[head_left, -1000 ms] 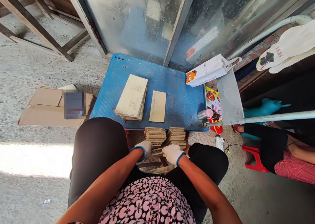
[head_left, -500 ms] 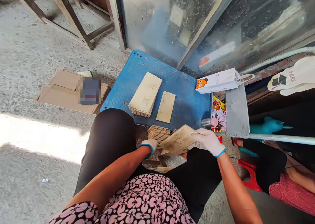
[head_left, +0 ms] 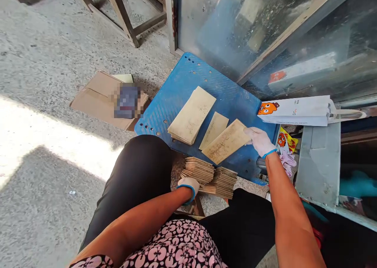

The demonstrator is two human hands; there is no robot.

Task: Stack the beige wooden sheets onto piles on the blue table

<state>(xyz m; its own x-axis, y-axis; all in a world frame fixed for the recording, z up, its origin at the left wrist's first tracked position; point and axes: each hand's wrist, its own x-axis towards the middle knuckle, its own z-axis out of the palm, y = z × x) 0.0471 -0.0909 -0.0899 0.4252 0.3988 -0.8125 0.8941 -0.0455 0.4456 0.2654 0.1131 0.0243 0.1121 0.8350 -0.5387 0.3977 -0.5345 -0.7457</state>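
One thin board (head_left: pixel 225 142) pinched at its end in R hand (head_left: pixel 259 141), low over blue pallet (head_left: pixel 188 75), just beside lone board (head_left: pixel 214 130). L hand (head_left: pixel 188 185) on floor stacks (head_left: pixel 203 170), grip unclear. Step, prob.: laying out; next calls for a flat, squared set-down.

Right hand (head_left: pixel 260 141) extended forward, fingers (head_left: pixel 249 132) pinched; left hand (head_left: pixel 188 185) rests low.
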